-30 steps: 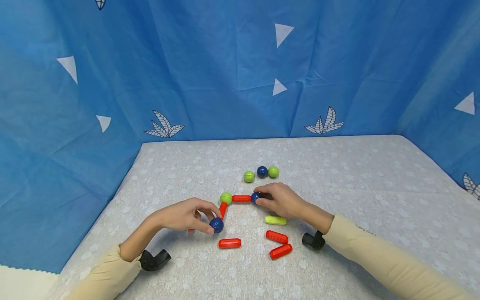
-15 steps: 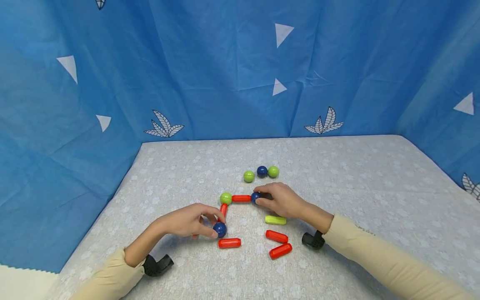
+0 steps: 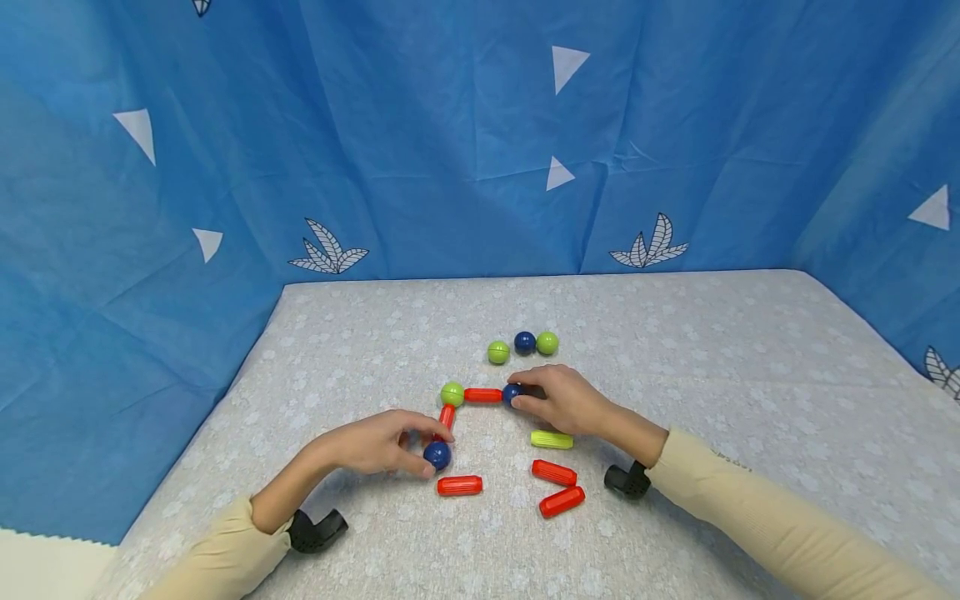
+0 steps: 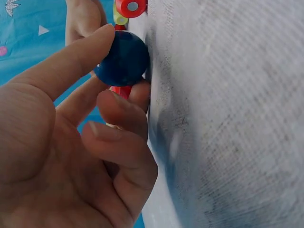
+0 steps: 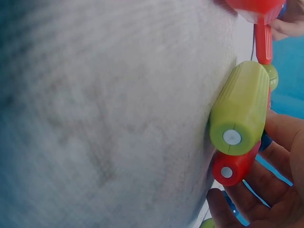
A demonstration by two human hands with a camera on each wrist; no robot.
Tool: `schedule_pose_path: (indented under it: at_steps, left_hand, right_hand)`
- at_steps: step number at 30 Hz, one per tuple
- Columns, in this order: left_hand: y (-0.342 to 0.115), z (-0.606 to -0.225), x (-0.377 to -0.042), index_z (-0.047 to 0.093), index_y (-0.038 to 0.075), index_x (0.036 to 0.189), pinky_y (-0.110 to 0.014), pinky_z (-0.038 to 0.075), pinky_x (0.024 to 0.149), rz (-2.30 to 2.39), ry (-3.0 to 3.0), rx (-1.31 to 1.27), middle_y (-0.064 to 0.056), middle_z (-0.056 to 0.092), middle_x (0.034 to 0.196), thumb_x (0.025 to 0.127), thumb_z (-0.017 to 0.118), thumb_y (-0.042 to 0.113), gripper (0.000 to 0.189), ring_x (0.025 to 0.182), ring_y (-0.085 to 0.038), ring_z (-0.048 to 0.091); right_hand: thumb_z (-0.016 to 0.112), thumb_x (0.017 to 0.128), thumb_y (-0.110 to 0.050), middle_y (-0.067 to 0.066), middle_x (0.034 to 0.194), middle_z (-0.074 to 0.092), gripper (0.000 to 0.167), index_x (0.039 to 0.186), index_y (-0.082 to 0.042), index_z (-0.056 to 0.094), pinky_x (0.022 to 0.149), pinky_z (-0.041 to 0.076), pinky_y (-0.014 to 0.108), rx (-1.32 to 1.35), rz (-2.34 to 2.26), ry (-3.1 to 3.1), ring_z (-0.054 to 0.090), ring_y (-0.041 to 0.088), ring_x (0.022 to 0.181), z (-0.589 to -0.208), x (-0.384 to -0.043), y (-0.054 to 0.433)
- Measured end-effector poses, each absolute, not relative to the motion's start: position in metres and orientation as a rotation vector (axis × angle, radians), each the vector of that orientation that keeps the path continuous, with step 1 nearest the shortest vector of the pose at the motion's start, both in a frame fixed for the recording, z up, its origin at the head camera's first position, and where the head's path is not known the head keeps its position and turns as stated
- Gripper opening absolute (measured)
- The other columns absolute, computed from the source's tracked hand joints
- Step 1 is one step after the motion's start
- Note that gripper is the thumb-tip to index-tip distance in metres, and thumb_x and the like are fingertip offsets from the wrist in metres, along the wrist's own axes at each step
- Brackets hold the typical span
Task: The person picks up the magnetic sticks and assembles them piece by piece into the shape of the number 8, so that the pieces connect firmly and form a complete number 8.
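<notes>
The left hand (image 3: pixel 378 442) is pinching a blue ball (image 3: pixel 437 455) between thumb and fingers, the other fingers curling below, as the left wrist view is showing. The ball is sitting at the near end of a red rod (image 3: pixel 447 417); a finger is partly covering their join. That rod is running away to a green ball (image 3: pixel 452 394), from which a second red rod (image 3: pixel 482 396) is stretching rightward to a second blue ball (image 3: pixel 512 393), so the pieces are forming a corner on the surface (image 3: pixel 675 350). The right hand (image 3: pixel 562 400) is holding this second blue ball at the row's right end, thumb and finger closing narrowly round it.

Beyond the row, a loose green ball (image 3: pixel 498 352) is lying just beside a third blue ball (image 3: pixel 525 342), which is touching another green ball (image 3: pixel 547 342). A yellow rod (image 3: pixel 552 439) is resting near the right wrist. Closer to the person, a third red rod (image 3: pixel 460 486) is lying near the left hand, and a fourth red rod (image 3: pixel 553 472) and a fifth red rod (image 3: pixel 562 502) are slanting toward each other. A blue cloth (image 3: pixel 450 142) is hanging behind.
</notes>
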State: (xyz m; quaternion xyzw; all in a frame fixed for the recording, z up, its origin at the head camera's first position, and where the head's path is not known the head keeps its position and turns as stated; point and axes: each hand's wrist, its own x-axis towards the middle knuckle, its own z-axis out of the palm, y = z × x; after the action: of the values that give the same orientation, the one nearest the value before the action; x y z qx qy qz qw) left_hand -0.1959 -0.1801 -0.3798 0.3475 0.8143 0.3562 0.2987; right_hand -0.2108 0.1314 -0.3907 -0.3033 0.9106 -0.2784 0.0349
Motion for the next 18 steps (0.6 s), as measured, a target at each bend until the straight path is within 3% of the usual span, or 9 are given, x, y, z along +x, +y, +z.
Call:
schedule_pose_path:
  at_steps: [6, 12, 18]
  left_hand:
    - [-0.1782, -0.3817, -0.1993, 0.06, 0.014, 0.133, -0.027, 0.038, 0.065, 0.912, 2.157, 0.943, 0.001, 0.055, 0.096, 0.088, 0.076, 0.026, 0.049, 0.075, -0.015, 0.045]
    - [-0.1758, -0.3838, -0.2034, 0.063, 0.019, 0.121, -0.026, 0.04, 0.063, 0.912, 2.158, 0.943, 0.002, 0.057, 0.094, 0.084, 0.08, 0.024, 0.041, 0.07, -0.014, 0.048]
    - [-0.1771, -0.3859, -0.2033, 0.063, 0.017, 0.122, -0.025, 0.042, 0.059, 0.95, 2.167, 0.954, 0.0, 0.058, 0.096, 0.084, 0.08, 0.023, 0.042, 0.063, -0.013, 0.05]
  right_hand:
    - [0.066, 0.096, -0.021, 0.004, 0.112, 0.069, 0.034, 0.125, -0.002, 0.066, 0.082, 0.049, 0.037, -0.937, -0.854, 2.796, 0.059, 0.013, 0.09, -0.3891, -0.2111, 0.1322]
    - [0.066, 0.097, -0.021, 0.003, 0.113, 0.069, 0.035, 0.127, -0.003, 0.065, 0.083, 0.049, 0.037, -0.917, -0.851, 2.794, 0.059, 0.013, 0.092, -0.3906, -0.2121, 0.1318]
    - [0.066, 0.097, -0.021, 0.004, 0.111, 0.069, 0.035, 0.126, -0.002, 0.065, 0.082, 0.05, 0.036, -0.931, -0.867, 2.789, 0.059, 0.012, 0.09, -0.3899, -0.2116, 0.1315]
